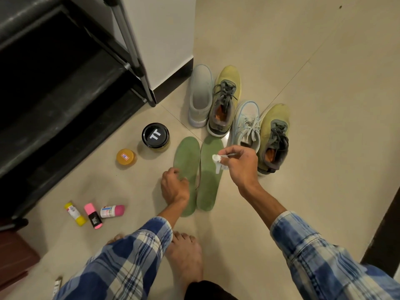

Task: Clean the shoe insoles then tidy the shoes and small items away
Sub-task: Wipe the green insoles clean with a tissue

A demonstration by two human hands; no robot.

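Two green insoles lie side by side on the floor, the left insole (187,156) and the right insole (208,187). My left hand (174,187) presses down on the left insole's near half. Just above the right insole, my right hand (238,162) pinches a small white wipe (218,162). Beyond the insoles stand two pale grey-white shoes (200,94) (247,124) and two yellow-green shoes (226,100) (273,137). On the floor to the left are a black-lidded jar (155,135), a small orange-lidded jar (125,157) and three small tubes (93,215).
A black shoe rack (65,94) with a metal leg fills the left side, next to a white wall corner (164,40). My bare feet (186,256) are on the tiled floor below the insoles. A dark door edge (385,230) stands at the right.
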